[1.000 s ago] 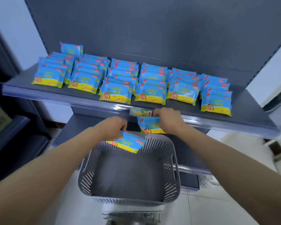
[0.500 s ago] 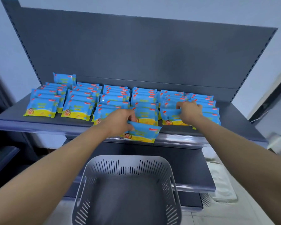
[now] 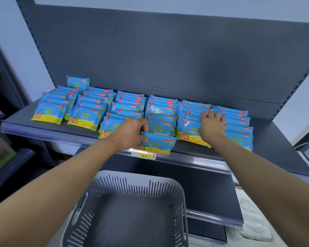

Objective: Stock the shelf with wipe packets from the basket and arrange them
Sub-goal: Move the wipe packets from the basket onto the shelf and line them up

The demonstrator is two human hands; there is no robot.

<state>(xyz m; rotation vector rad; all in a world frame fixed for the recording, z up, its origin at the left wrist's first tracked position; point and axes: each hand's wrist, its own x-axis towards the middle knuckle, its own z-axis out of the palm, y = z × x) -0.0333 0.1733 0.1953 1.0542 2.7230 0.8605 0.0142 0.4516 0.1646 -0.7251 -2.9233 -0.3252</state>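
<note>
Two hands busy: left hand (image 3: 130, 132) pinching packet (image 3: 157, 143), right hand (image 3: 212, 127) flat-pressing stack (image 3: 189, 129); slide square against front row.

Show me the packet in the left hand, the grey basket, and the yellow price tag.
Packet (image 3: 157, 142), head view: middle of its blue front.
Basket (image 3: 177, 182), head view: bare far-right rim.
Price tag (image 3: 144, 155), head view: centre of the yellow label on the shelf edge.
</note>
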